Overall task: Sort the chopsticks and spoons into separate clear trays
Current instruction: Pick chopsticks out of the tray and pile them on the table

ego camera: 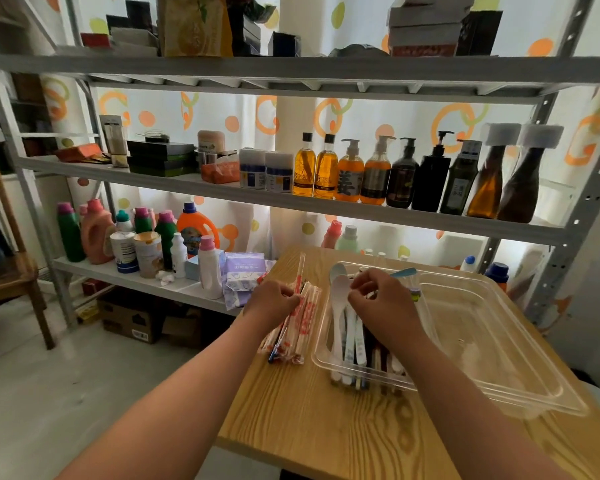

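Left hand [272, 301] grips chopsticks [303, 323], right [381, 299] over spoons [340, 306]

Grey metal shelf rack [291, 199] stocked with bottles and boxes; backlit white curtain [329, 116] with orange rings behind; pale grey floor [32, 393]; wooden counter [326, 427].

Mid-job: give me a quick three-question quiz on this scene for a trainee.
1. True or false: the chopsticks lie inside the tray.
2. Which hand grips the chopsticks? A) left B) right C) neither
3. Fill in: the white spoons lie at the tray's ____ side.
Key: 1 false, they lie on the table beside it. 2 A, the left hand. 3 left.
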A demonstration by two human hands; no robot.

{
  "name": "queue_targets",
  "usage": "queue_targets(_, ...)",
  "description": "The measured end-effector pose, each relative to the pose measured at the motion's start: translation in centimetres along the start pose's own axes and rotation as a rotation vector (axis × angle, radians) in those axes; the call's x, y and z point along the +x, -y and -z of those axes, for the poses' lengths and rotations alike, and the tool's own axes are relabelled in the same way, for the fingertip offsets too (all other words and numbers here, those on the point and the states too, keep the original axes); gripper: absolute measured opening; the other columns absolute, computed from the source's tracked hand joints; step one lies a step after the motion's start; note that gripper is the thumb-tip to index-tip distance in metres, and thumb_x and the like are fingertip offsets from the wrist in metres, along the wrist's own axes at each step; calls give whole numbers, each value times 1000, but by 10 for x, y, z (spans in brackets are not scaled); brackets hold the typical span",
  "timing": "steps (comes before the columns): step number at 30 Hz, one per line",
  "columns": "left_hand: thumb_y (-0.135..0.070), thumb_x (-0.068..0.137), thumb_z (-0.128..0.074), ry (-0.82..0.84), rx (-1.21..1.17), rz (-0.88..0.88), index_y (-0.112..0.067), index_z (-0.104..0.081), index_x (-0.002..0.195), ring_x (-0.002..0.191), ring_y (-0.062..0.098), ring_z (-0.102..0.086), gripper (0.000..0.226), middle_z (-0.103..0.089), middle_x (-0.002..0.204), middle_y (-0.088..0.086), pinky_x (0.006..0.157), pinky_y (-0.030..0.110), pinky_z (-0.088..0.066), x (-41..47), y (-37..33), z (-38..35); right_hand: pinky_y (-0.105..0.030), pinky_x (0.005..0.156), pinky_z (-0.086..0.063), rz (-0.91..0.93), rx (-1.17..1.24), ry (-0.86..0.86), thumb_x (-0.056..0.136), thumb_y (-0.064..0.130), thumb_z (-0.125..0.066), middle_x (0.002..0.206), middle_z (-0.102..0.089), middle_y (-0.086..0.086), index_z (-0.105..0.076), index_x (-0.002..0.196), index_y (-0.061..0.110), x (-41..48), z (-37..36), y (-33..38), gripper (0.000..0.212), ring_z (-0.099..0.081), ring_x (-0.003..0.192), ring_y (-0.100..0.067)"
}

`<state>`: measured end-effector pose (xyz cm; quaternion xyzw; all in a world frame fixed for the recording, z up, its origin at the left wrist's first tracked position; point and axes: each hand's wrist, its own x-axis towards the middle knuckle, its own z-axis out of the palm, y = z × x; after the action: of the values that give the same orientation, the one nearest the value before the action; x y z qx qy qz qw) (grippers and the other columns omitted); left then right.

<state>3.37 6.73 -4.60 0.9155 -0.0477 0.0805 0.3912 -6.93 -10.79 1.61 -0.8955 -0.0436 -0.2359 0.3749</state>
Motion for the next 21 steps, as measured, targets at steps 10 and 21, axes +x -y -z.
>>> queue_targets(10, -42, 89, -58, -15, 324, 79, -16, -70, 90, 85, 20, -64, 29, -69, 90, 1, 75, 31, -52, -8, 6, -19, -22, 79, -50, -47, -155, 56, 88, 21, -63, 91, -63, 2, -60, 120, 10, 0, 11, -14, 34, -57, 82, -9)
queue_targets(21, -44, 89, -61, -12, 384, 24, -19, -67, 101, 98, 20, -62, 28, -66, 106, 1, 74, 29, -45, -14, -4, -23, -22, 75, -51, -16, -220, 111, 88, 18, -61, 86, -63, 2, -65, 96, 13, -7, 6, -14, 11, -59, 80, -11)
